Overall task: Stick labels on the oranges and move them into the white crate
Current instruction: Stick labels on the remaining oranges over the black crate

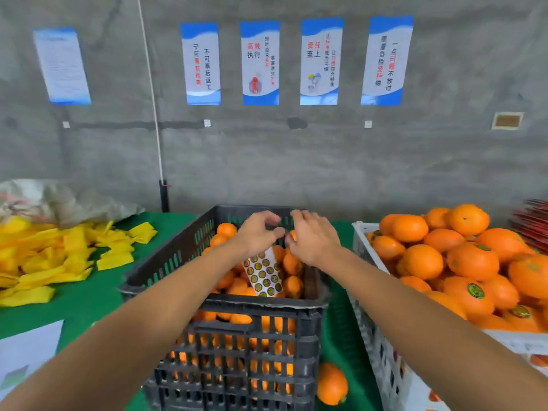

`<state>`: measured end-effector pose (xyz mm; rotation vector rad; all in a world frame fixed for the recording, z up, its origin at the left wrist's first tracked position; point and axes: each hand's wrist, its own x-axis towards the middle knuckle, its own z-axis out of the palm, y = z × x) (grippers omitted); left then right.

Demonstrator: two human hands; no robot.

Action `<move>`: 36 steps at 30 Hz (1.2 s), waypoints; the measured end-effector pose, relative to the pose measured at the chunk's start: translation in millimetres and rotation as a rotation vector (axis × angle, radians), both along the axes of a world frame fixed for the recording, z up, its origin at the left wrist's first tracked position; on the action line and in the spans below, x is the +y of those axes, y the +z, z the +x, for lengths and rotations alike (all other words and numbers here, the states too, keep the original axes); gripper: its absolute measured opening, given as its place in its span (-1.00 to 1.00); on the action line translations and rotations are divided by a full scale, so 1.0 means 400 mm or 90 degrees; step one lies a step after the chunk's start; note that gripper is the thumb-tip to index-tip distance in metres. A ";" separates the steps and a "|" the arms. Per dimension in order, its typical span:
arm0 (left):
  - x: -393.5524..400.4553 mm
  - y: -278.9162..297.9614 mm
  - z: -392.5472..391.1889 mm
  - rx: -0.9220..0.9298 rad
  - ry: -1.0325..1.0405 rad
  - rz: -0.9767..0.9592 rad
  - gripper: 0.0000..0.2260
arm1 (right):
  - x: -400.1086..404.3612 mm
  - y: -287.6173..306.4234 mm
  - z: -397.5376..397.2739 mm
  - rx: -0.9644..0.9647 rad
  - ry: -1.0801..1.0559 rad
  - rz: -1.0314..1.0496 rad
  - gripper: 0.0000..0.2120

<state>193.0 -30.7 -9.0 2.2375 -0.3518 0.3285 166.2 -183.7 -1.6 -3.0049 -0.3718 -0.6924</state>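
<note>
At the far left of the frame, a heap of yellow pieces [59, 253] is spread over the green table [86, 295], with a crumpled bag [59, 200] behind it at mid left. A white paper [26, 351] is seen at the lower left edge. On the grey wall, five blue-and-white posters [260, 63] are hung across the upper part of the frame.

A black crate [237, 345] stands in the lower centre, and it is partly filled with oranges [292, 264]. Both forearms are stretched over it from the bottom corners of the frame. The left hand [258, 235] is held above the crate's far half, its fingers curled and its thumb brought toward them. A label sheet [264, 274] covered with round stickers hangs down from under this hand over the oranges; the grip on it is hidden by the hand itself. Just to the right, the right hand [311, 238] is held nearly touching the left, fingers bent downward, and a small patch of an orange [293, 235] is visible between the two hands, at the right hand's fingertips. Whether that orange is gripped or only touched cannot be told.

One loose orange [332, 384] lies on the table in the lower centre-right, between the black crate and the white crate [382, 360]. The white crate, at the right of the frame, is piled high with labelled oranges [471, 295]. A red stack [533, 226] is seen at the right edge.
</note>
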 end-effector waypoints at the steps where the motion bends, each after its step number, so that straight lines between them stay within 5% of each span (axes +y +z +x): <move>1: 0.040 -0.004 0.007 0.016 0.023 0.019 -0.67 | 0.028 -0.007 0.020 0.023 0.009 0.004 -0.49; 12: 0.134 -0.038 0.216 0.139 0.116 0.182 -0.55 | 0.119 -0.064 0.228 0.184 0.021 -0.028 -0.44; 22: 0.056 -0.105 0.317 0.196 0.059 0.508 -0.40 | 0.097 -0.088 0.317 0.271 -0.001 0.127 -0.40; 26: 0.070 -0.068 0.283 0.155 0.005 0.450 -0.91 | 0.093 -0.081 0.302 0.272 0.012 0.176 -0.38; 33: 0.164 0.031 0.180 0.154 -0.024 0.269 -0.89 | 0.121 -0.054 0.222 0.214 0.204 0.322 -0.39; 36: 0.200 0.005 0.166 0.115 0.013 0.197 -0.81 | 0.130 -0.054 0.194 0.215 0.243 0.358 -0.61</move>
